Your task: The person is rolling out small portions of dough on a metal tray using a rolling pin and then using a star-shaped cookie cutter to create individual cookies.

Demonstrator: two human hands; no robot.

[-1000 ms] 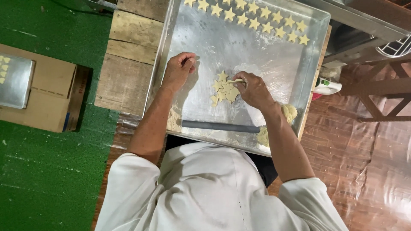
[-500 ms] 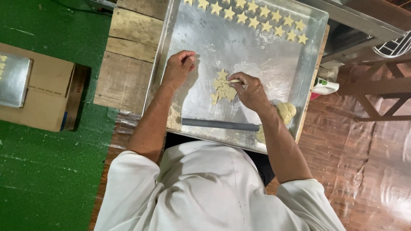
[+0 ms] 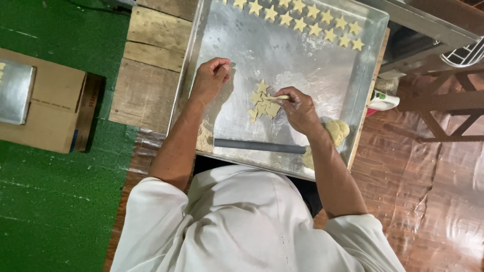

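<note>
A person in a white shirt leans over a large shiny metal baking tray [image 3: 242, 45] set on a rough wooden plank table [image 3: 151, 65]. The right hand [image 3: 298, 108] rests at the middle of the tray with its fingers curled shut, pinching a thin pale tool or strip of dough; which it is cannot be told. Its tip touches a small cluster of pale yellow star-shaped dough cut-outs [image 3: 263, 102], which lie loosely overlapped just left of that hand. The left hand [image 3: 210, 78] is left of the cluster and slightly farther, fingers bent into a loose fist above the tray; whether it holds anything is hidden.

Near the person, a dark grey cylindrical rolling pin [image 3: 259, 146] lies across the tray's near edge. A rough lump of pale yellow dough [image 3: 337, 131] sits at the near right corner, just beside the right wrist. Along the far edge, a neat row of star-shaped dough pieces [image 3: 302, 20] runs from left to right. Far left, a brown cardboard box [image 3: 50, 108] lies on green artificial turf [image 3: 45, 201].
</note>
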